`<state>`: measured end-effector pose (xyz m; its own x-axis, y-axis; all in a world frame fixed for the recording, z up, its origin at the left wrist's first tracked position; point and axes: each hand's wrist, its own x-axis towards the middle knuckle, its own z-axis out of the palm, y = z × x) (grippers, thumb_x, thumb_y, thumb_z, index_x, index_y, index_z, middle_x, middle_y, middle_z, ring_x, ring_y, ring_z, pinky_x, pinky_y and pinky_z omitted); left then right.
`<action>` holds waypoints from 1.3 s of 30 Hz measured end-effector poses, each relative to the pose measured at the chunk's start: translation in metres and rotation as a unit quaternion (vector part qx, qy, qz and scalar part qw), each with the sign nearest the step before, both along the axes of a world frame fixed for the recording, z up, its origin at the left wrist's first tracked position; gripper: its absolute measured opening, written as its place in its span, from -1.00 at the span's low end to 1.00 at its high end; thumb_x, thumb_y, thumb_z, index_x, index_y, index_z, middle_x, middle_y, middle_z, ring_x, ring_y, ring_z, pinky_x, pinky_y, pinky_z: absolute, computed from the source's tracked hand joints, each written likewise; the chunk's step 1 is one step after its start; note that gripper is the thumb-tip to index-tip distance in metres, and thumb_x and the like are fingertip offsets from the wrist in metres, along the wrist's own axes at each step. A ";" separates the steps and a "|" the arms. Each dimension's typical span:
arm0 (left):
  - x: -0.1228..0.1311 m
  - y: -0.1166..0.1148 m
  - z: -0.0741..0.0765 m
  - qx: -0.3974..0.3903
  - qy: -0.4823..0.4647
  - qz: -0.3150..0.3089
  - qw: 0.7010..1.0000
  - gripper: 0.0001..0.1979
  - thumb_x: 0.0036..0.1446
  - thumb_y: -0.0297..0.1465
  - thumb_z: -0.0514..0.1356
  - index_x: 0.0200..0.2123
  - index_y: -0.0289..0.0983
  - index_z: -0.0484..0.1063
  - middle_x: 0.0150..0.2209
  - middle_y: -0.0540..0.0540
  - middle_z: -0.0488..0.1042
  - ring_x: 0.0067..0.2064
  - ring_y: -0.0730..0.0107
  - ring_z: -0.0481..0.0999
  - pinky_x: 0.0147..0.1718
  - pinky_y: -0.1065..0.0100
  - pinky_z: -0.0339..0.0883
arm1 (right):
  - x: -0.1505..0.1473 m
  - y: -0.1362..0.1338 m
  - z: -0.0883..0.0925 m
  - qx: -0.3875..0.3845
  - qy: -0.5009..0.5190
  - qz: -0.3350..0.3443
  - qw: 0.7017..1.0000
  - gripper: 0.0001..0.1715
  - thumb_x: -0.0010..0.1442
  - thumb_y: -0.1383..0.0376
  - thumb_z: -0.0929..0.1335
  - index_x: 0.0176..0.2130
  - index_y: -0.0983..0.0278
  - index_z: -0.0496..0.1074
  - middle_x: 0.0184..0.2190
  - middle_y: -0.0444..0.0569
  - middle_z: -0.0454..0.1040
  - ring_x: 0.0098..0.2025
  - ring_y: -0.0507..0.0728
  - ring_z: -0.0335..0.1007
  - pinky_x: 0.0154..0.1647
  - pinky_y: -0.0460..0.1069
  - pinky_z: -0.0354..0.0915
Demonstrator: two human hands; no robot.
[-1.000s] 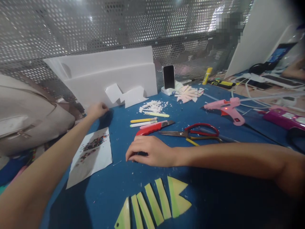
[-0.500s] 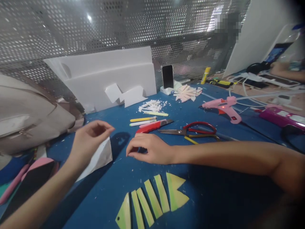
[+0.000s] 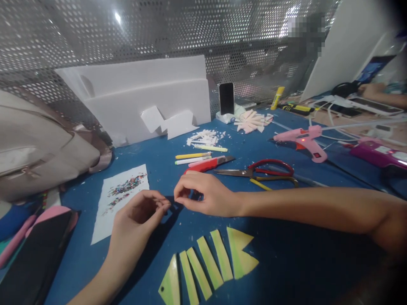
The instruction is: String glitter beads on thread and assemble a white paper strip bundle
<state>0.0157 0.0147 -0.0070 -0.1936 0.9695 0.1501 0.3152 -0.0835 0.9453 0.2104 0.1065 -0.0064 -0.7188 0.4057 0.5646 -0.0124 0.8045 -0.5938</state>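
My left hand (image 3: 140, 216) is pinched, thumb against fingertips, just right of a white paper sheet (image 3: 101, 216) strewn with small shiny multicoloured bits (image 3: 127, 186). Facing it, almost touching fingertip to fingertip, my right hand (image 3: 206, 195) is also pinched. Whatever either pinch holds is too small to make out. Below the hands lies a green-yellow fish (image 3: 203, 271) cut into separate strips, with a head piece bearing a black dot and a notched tail piece. Just behind my right hand are a red utility knife (image 3: 203, 164) and red-handled scissors (image 3: 235, 173).
Several markers (image 3: 192, 156) and white scraps (image 3: 205, 137) lie behind the knife. A pink glue gun (image 3: 302, 140) and a purple tool (image 3: 378, 152) are at right. White boards (image 3: 149, 93), a phone (image 3: 226, 98) and a beige bag (image 3: 41, 148) line the back and left. Another person's hand (image 3: 375, 91) shows far right.
My left hand has moved right and down, away from over the paper, uncovering the shiny bits. It now nearly meets my right hand, which stays pinched in about the same place.
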 end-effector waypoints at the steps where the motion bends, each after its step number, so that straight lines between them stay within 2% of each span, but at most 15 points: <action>1: 0.000 -0.001 0.000 0.003 0.003 0.004 1.000 -0.89 0.06 -0.37 0.34 -0.33 -0.19 0.47 -0.38 0.04 0.54 -0.33 0.48 0.53 -0.32 0.53 0.40 | 0.000 0.000 0.000 0.003 -0.001 -0.001 1.000 -0.95 0.28 0.39 0.31 -0.26 0.27 0.39 -0.35 -0.10 0.45 -0.27 0.04 0.31 -0.21 -0.06 0.23; 15: 0.001 -0.007 -0.001 0.038 0.056 -0.028 0.997 -0.90 0.09 -0.44 0.31 -0.32 -0.12 0.48 -0.39 0.08 0.53 -0.33 0.48 0.51 -0.31 0.53 0.42 | -0.002 0.002 -0.002 0.016 0.029 -0.001 0.999 -0.93 0.28 0.38 0.32 -0.30 0.27 0.36 -0.38 -0.13 0.41 -0.28 0.03 0.26 -0.20 -0.04 0.22; 24: 0.006 -0.006 0.008 0.035 0.068 -0.013 0.997 -0.93 0.03 -0.44 0.32 -0.38 -0.17 0.50 -0.43 0.02 0.53 -0.38 0.40 0.52 -0.36 0.44 0.45 | -0.001 0.000 -0.002 0.058 0.031 0.013 0.998 -0.91 0.30 0.38 0.29 -0.30 0.27 0.34 -0.39 -0.12 0.40 -0.30 0.02 0.25 -0.18 -0.03 0.22; 39: 0.005 -0.008 0.004 0.026 0.043 0.003 0.999 -0.88 0.05 -0.43 0.33 -0.32 -0.15 0.48 -0.39 0.04 0.53 -0.34 0.40 0.50 -0.32 0.43 0.43 | 0.000 -0.003 -0.002 0.051 0.057 -0.009 0.997 -0.91 0.21 0.42 0.31 -0.34 0.26 0.32 -0.42 -0.13 0.38 -0.32 0.03 0.23 -0.25 -0.04 0.22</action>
